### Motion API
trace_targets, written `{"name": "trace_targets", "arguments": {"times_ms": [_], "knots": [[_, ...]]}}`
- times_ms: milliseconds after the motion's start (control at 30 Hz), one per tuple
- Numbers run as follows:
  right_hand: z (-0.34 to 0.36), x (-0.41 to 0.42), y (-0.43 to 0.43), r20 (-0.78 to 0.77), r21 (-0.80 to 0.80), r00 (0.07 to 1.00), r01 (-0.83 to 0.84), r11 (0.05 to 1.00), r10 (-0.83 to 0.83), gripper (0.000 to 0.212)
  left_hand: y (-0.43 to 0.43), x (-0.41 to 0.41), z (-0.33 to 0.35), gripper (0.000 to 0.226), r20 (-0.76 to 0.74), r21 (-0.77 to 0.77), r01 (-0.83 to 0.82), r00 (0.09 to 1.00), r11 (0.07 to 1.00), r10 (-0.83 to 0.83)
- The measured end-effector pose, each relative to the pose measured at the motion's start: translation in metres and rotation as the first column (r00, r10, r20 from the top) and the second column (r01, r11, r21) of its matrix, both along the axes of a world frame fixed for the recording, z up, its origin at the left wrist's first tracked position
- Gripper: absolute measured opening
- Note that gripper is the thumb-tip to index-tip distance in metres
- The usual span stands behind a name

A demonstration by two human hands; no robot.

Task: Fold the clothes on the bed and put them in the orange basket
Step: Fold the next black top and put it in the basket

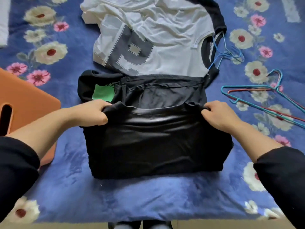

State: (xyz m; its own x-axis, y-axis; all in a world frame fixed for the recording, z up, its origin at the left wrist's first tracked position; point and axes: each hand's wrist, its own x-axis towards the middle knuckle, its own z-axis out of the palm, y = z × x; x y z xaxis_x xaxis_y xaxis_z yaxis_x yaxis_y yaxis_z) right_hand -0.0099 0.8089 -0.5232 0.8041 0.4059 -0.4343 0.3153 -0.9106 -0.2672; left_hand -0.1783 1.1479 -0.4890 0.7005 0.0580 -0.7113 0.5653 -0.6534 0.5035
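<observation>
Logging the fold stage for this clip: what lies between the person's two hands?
In the head view, only the black garment, its top edge pinched by the left hand and the right hand.

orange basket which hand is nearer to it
Left. The left hand grips a corner of the black garment beside the orange basket; the right hand grips the opposite corner, across the garment.

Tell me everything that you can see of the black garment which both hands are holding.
The black garment is of smooth, slightly shiny cloth. It lies on the blue flowered bed cover, partly folded into a rough rectangle, with wrinkles across it. The left hand and the right hand each pinch one corner of its raised edge, with the cloth bunched in each grip. Its far edge meets the white T-shirt.
</observation>
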Motion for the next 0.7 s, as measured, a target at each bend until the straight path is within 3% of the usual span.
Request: {"name": "trace_targets", "arguments": {"times_ms": [100,167,200,300,400,467,567,633,700], "knots": [[0.009,0.040,0.028,0.167,0.017,0.985,0.050,0.999,-0.052,0.023,0.020,0.036,0.002,0.005,0.236,0.081,-0.167,0.961,0.983,0.144],[0.011,0.060,0.045,0.285,0.068,0.952,0.098,0.993,-0.113,0.020,0.031,0.052,-0.008,0.019,0.438,0.128,-0.354,0.858,0.926,0.267],[0.010,0.064,0.050,0.329,0.086,0.934,0.119,0.989,-0.141,0.029,0.033,0.055,-0.015,0.028,0.510,0.164,-0.456,0.798,0.874,0.320],[-0.005,0.061,0.052,0.334,0.120,0.917,0.189,0.975,-0.219,0.044,0.022,0.041,-0.042,0.042,0.606,0.151,-0.671,0.643,0.726,0.468],[-0.037,0.027,0.028,0.228,0.092,0.925,0.291,0.952,-0.304,0.042,-0.005,-0.009,-0.080,0.038,0.556,0.083,-0.781,0.552,0.619,0.622],[-0.055,-0.005,0.004,0.178,0.088,0.881,0.429,0.899,-0.438,0.045,-0.030,-0.052,-0.106,0.035,0.461,0.087,-0.852,0.494,0.516,0.738],[-0.073,-0.048,-0.031,0.063,0.129,0.694,0.707,0.696,-0.717,0.047,-0.069,-0.103,-0.123,0.030,0.296,0.073,-0.927,0.372,0.368,0.880],[-0.081,-0.073,-0.052,-0.098,0.131,0.568,0.821,0.555,-0.817,0.037,-0.088,-0.124,-0.127,0.027,0.184,0.017,-0.934,0.354,0.357,0.917],[-0.086,-0.090,-0.065,-0.245,0.152,0.502,0.865,0.478,-0.829,0.026,-0.097,-0.132,-0.125,0.028,0.141,-0.094,-0.932,0.336,0.350,0.931]]}}
